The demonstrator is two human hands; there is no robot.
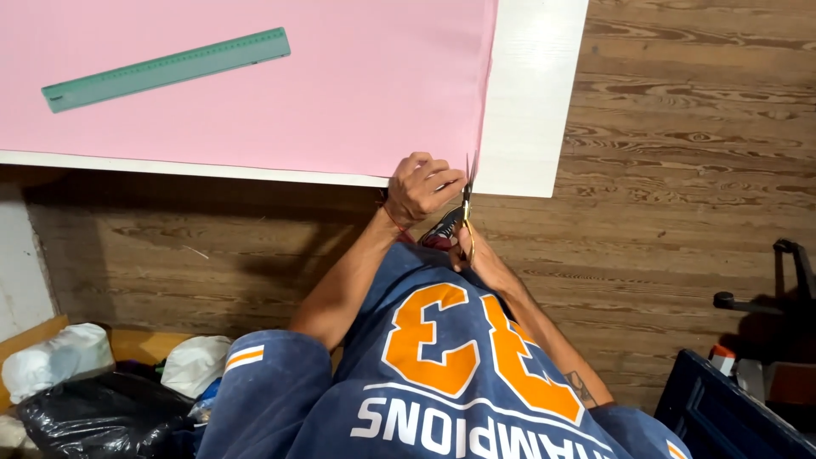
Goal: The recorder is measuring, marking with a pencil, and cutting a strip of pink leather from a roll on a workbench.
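Head view, looking straight down past my chest. My left hand [422, 185] is closed in a fist over the near edge of the pink sheet [340, 93], pinning it at the lip of the white worktop [531, 102]. My right hand [476, 255] sits just below and to the right of it, mostly hidden behind the shirt; it grips the scissors [459, 217], dark handles low, blades pointing up at the sheet's near right corner. Blade tips touch or nearly touch the sheet edge; I cannot tell which from here.

Pink sheet covers most of the worktop, its right edge short of the worktop's right side, leaving a bare white strip. A green ruler [166, 70] lies flat on the sheet, far left, tilted, well apart from both hands.

Below the worktop: wooden floor [680, 170]. Lower left, a black bag [93, 416] with white bundles [55, 359] beside it. Lower right, a dark blue crate [722, 416].
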